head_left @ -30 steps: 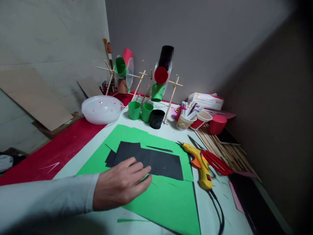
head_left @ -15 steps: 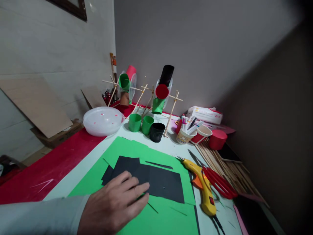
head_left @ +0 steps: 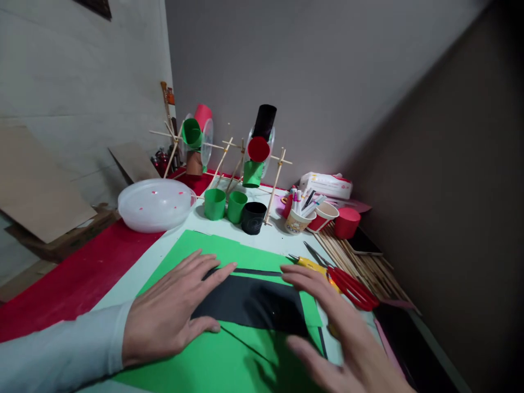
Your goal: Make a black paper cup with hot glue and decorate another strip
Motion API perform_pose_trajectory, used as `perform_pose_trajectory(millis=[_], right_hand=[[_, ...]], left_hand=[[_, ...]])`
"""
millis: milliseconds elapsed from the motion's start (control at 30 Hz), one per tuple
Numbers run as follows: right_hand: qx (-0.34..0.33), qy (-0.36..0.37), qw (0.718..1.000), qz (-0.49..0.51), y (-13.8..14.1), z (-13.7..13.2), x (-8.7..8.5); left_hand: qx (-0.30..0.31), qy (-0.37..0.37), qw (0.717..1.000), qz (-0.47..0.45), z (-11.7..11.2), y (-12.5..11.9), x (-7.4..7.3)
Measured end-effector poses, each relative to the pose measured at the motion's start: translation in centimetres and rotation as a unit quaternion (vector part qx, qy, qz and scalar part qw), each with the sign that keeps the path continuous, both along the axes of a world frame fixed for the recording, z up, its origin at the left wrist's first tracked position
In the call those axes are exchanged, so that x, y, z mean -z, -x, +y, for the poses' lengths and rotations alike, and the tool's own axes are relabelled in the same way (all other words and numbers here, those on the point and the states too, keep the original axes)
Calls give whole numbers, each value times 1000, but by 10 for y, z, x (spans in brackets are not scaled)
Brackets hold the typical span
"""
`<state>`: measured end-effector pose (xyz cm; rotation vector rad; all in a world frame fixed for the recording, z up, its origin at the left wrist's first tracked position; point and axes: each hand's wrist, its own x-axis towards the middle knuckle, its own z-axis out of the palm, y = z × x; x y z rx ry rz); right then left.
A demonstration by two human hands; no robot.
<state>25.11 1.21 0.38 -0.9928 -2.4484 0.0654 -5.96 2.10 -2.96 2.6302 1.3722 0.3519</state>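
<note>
In the head view, the left hand (head_left: 174, 308) is resting open over the left part of a flat, rectangular black paper piece (head_left: 245, 303), which is lying on bright green paper sheets (head_left: 204, 357). The right hand (head_left: 354, 338) is hovering open near its right end, neither hand gripping anything. The piece is looking light, bendable and easily creased, its right edge seemingly offering the best pinch

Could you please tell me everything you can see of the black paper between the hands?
The black paper is a matte, roughly rectangular piece, longer sideways than deep, lying on green paper. The left hand hides its left end and seems to rest on it; the right hand is by its right end, contact unclear. Shadow darkens its right part, and a narrow black strip lies beyond its far edge.
</note>
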Motion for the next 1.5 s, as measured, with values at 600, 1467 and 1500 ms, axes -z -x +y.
perform_pose_trajectory(millis=[600,1467,1500], right_hand=[[4,237,966,-103,37,15,1],[-22,117,992,-48,20,26,29],[-21,118,992,-48,20,26,30]], left_hand=[[-50,-47,998,-8,-5,-3,4],[10,102,988,-119,22,21,-25],[12,99,987,-127,21,22,-24]])
